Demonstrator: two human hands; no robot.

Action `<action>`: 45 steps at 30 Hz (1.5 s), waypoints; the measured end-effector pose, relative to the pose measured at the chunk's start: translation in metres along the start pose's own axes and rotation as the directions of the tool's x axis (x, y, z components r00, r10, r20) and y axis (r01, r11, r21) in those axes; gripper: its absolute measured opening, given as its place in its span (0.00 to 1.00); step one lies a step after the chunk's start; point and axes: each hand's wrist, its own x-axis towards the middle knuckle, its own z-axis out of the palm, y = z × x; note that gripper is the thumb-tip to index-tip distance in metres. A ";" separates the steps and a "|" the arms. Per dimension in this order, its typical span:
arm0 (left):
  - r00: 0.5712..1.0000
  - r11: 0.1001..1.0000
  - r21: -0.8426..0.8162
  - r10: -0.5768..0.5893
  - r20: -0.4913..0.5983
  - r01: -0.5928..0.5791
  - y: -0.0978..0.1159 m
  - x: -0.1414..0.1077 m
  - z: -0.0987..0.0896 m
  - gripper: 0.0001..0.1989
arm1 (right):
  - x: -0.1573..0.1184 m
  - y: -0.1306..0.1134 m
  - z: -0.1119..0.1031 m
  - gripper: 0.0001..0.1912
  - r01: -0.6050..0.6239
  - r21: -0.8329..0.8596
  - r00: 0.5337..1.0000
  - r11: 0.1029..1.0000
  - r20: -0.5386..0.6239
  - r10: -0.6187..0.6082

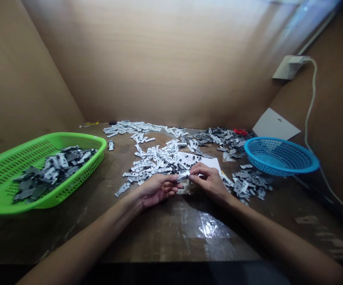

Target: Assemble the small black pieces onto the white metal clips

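Between my two hands, just above the table, is a small pale plastic part (pixel 182 176). My left hand (pixel 159 189) pinches its left end with thumb and fingers, the other fingers curled beneath. At the part's right end, the thumb and forefinger of my right hand (pixel 208 181) are closed on it; a small dark piece seems to be at those fingertips, too small to name. Right behind the hands lies a heap of white plastic parts (pixel 147 162). Small black round pieces (pixel 193 158) are scattered by a white sheet (pixel 214 162), partly hidden by my right hand.
A green basket (pixel 97 147) of grey and white parts stands left. On the right is a blue basket (pixel 281 158), with grey parts (pixel 250 184) near it. More white parts (pixel 135 127) and dark grey parts (pixel 227 138) lie along the back wall. A cable (pixel 310 107) hangs at right.
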 end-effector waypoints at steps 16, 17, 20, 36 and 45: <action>0.999 0.999 0.023 0.041 -0.008 -0.041 0.001 -0.003 0.002 0.14 | 0.000 -0.005 -0.003 0.05 0.085 -0.043 0.996 0.995 -0.005 -0.085; 0.999 0.998 0.039 0.050 -0.009 -0.049 0.001 -0.004 0.003 0.14 | 0.000 -0.006 -0.002 0.05 0.063 -0.021 0.998 0.998 -0.013 -0.063; 0.996 0.990 0.111 0.086 -0.015 -0.084 0.001 -0.005 0.004 0.14 | 0.000 -0.003 -0.001 0.07 -0.049 0.114 0.997 0.992 -0.050 0.055; 0.958 0.825 0.523 0.283 -0.050 -0.216 -0.002 -0.005 0.013 0.18 | -0.001 0.004 0.004 0.17 -0.442 0.339 0.890 0.830 0.284 0.357; 0.979 0.926 0.340 0.195 -0.059 -0.164 0.000 -0.006 0.012 0.17 | -0.002 -0.013 0.003 0.18 -0.094 -0.097 0.991 0.991 -0.105 0.084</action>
